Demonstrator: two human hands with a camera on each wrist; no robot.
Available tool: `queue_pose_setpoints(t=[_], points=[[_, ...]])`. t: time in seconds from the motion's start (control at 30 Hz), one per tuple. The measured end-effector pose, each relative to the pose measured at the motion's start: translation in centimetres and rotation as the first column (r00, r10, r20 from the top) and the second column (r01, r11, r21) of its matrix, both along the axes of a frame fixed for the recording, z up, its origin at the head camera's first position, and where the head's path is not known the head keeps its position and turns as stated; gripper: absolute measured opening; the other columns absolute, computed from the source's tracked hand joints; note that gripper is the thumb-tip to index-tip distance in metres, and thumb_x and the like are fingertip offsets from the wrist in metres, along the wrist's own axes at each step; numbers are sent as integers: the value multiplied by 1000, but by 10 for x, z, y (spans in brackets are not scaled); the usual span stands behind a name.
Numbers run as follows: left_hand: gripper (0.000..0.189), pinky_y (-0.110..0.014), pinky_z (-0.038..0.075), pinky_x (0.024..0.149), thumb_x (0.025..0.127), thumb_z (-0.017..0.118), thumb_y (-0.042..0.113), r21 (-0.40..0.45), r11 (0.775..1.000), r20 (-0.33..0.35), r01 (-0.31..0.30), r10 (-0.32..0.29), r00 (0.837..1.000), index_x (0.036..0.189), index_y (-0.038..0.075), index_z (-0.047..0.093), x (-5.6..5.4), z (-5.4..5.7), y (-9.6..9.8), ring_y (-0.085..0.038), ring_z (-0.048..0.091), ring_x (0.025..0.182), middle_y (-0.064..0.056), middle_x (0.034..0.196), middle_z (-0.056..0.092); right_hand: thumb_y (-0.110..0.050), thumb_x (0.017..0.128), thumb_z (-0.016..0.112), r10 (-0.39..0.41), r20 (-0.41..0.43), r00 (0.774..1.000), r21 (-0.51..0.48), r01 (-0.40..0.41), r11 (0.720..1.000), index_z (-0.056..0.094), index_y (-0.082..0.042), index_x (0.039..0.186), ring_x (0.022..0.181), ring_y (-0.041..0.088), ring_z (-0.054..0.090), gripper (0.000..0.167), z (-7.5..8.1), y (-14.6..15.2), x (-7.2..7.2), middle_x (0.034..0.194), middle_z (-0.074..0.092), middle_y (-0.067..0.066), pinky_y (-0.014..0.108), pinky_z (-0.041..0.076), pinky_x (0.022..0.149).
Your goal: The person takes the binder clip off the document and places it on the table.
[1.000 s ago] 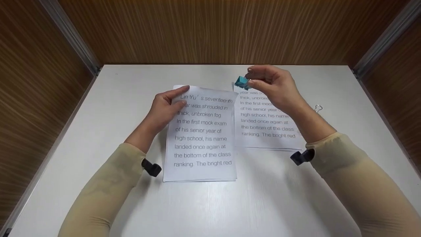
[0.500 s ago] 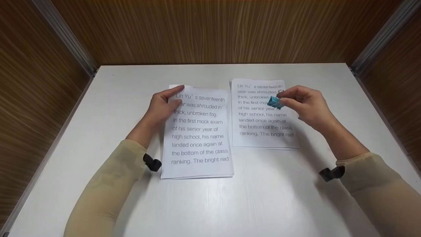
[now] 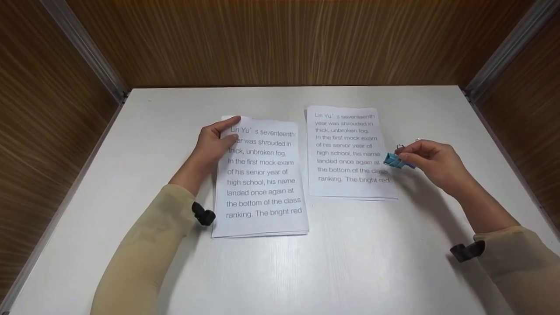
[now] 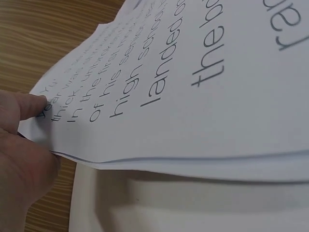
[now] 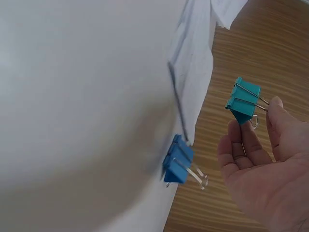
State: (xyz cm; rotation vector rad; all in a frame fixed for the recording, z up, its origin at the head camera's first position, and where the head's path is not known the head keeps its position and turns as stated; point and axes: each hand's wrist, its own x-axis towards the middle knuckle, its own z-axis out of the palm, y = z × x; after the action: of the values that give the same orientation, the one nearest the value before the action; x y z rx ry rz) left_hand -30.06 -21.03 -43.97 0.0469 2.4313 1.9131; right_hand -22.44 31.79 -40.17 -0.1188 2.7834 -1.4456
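Observation:
My left hand point(image 3: 214, 142) grips the upper left edge of a stack of printed sheets point(image 3: 262, 188), thumb on top and the other fingers partly hidden beneath. In the left wrist view that stack point(image 4: 130, 140) is lifted at the gripped side. My right hand point(image 3: 437, 164) holds a teal binder clip point(image 3: 393, 160) by its wire handle, near the right edge of a second sheet stack point(image 3: 345, 188). A blue binder clip point(image 5: 178, 162) lies on the table below the teal clip point(image 5: 245, 99) in the right wrist view; the head view mostly hides it behind the hand.
The white table point(image 3: 358, 262) has wood-grain panels point(image 3: 280, 39) at its back and sides. A black wrist mount point(image 3: 203, 213) sits on the left sleeve, and another mount point(image 3: 467, 250) on the right one.
My right hand has moved right and toward me with the teal binder clip, from above the second stack's top to its right edge. The left hand keeps its grip on the sheets.

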Motion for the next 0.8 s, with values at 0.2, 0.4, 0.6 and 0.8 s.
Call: queue_pose_setpoints(t=[0.2, 0.4, 0.6, 0.8], points=[[51, -29, 22, 128, 104, 66, 4, 8, 1000, 23, -11, 11, 1000, 148, 30, 64, -2, -5, -2, -9, 32, 156, 11, 160, 52, -32, 103, 74, -25, 16, 1000, 85, 23, 996, 74, -3, 115, 100, 18, 66, 32, -7, 17, 8, 109, 75, 1, 11, 52, 85], [51, -29, 21, 128, 104, 66, 4, 25, 1000, 38, -7, 6, 999, 148, 28, 64, -5, -10, -3, -10, 31, 157, 10, 161, 50, -41, 104, 71, -49, 67, 997, 182, 36, 983, 75, -6, 117, 101, 20, 60, 37, -15, 31, 12, 110, 74, 4, 15, 49, 78], [50, -29, 21, 128, 103, 65, 4, 37, 999, 44, -6, 4, 999, 149, 25, 63, -7, -14, -5, -11, 31, 157, 8, 162, 50, -48, 103, 69, -58, 131, 990, 218, 28, 975, 74, -6, 119, 106, 24, 53, 45, -19, 39, 13, 114, 73, 9, 21, 45, 79], [51, -30, 18, 129, 104, 66, 5, 15, 1000, 60, -16, 15, 998, 150, 26, 62, -11, -17, -7, -10, 28, 158, 10, 162, 49, -42, 105, 68, -42, 145, 989, 238, 7, 971, 72, -4, 121, 98, 26, 62, 41, -20, 42, 14, 115, 71, 13, 20, 55, 76]])
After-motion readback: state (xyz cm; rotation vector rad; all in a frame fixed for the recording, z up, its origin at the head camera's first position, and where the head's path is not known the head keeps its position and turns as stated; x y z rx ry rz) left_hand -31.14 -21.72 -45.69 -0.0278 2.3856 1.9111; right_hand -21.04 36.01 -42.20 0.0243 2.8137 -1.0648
